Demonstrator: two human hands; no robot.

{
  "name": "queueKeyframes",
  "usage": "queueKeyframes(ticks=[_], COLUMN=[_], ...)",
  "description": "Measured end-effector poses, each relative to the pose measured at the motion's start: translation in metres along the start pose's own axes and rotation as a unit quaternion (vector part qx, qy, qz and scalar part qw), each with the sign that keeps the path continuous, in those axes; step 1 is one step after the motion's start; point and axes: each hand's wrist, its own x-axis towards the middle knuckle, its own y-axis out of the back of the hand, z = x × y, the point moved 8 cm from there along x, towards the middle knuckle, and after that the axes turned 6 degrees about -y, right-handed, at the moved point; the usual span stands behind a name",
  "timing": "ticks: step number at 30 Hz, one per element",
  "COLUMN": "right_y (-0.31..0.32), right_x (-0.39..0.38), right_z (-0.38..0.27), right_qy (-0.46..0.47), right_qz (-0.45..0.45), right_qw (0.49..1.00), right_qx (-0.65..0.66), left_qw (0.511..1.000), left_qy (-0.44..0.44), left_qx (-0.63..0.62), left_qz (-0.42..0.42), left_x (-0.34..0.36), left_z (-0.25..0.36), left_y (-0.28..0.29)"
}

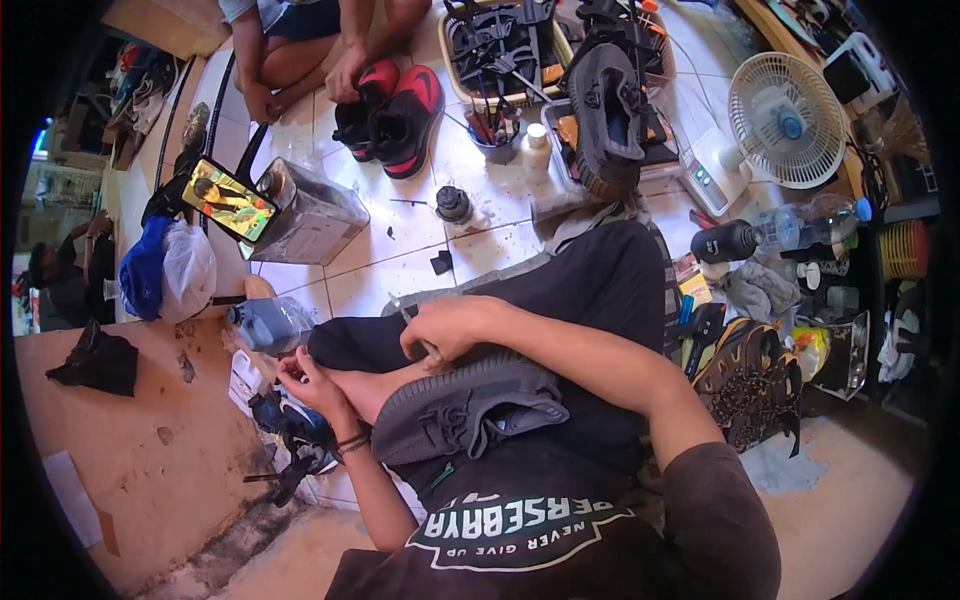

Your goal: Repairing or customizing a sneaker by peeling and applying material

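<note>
A dark grey knit sneaker (430, 422) with a ribbed sole lies on its side across my lap, its opening toward the right. My right hand (445, 330) is closed above the sole, around a slim stick-like tool (399, 306) whose end pokes out past the fingers. Left of the shoe's toe, my left hand (312, 385) is raised with the fingers curled and pinched; anything between them is too small to make out. A matching grey sneaker (608, 110) rests at the far right on a tray of supplies.
A second person's hand (348, 75) touches red-and-black shoes (408, 115) ahead. A phone (230, 202) leans on a metal can (315, 215). Near the middle stand a small dark bottle (453, 205) and a white bottle (536, 150). A fan (787, 120) and brown shoes (750, 380) are right.
</note>
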Motion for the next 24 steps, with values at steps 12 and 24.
queueKeyframes(ticks=[12, 24], right_y=[0.014, 0.014], right_x=[-0.026, -0.005], right_z=[0.015, 0.013], right_qy=[-0.033, -0.001], right_qz=[0.025, 0.041], right_qw=[0.998, 0.998], right_qx=[0.049, 0.049], left_qw=[0.998, 0.999], left_qy=[0.058, -0.032], left_qx=[0.001, 0.021], left_qz=[0.008, 0.005], left_x=[-0.028, -0.011], left_z=[0.007, 0.025], left_y=[-0.022, -0.003])
